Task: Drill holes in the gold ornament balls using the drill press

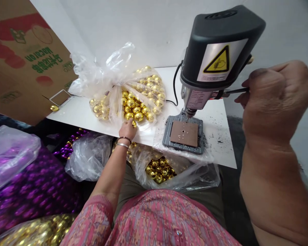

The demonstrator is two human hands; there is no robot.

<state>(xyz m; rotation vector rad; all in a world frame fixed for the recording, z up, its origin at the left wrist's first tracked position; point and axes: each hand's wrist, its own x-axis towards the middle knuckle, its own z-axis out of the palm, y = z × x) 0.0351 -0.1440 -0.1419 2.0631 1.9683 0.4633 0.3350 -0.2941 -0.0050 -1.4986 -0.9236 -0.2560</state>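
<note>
My left hand (127, 129), with a bracelet and a bangle at its wrist, is at the mouth of a clear plastic bag (113, 102). Its fingers are closed on a shiny gold ball (134, 124), partly hidden by them. Many more gold balls (136, 110) fill the bag. On the right, my right hand (277, 99) grips the black feed lever (237, 90) of a small bench drill press (218, 44). Beneath the drill bit lies a brown square plate (184, 134) with a hole in it, on the grey base (166, 136). No ball is on the plate.
Another open bag of gold balls (160, 169) rests on my lap under the edge of the white table (222, 150). Bags of purple balls (36, 184) stand at lower left. A cardboard box (28, 61) is at upper left; dark shavings surround the drill base.
</note>
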